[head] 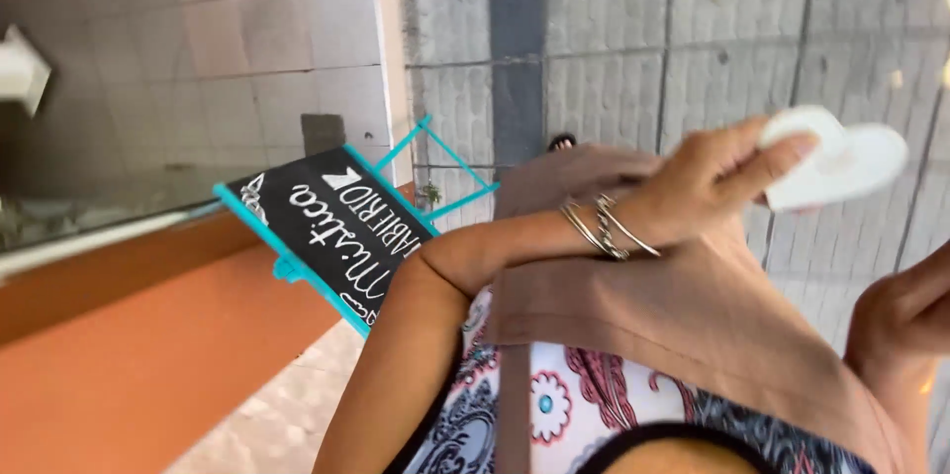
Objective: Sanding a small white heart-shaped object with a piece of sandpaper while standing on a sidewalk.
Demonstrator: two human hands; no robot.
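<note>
My left hand [708,182], with several thin metal bracelets at the wrist, reaches across my body and pinches a white rounded flat object [841,162] between fingers and thumb. The object is blurred and its kind is unclear. Only part of my right hand [905,316] shows at the right edge, below the white object and apart from it; its fingers are cut off by the frame. A brown fabric bag [683,306] hangs against my patterned dress [564,405] under my left forearm.
A black chalkboard sign in a turquoise frame [332,227] stands on the grey paved ground [633,29]. An orange wall [129,355] with a glass pane above runs along the left. A dark shoe tip [561,142] shows beyond the bag.
</note>
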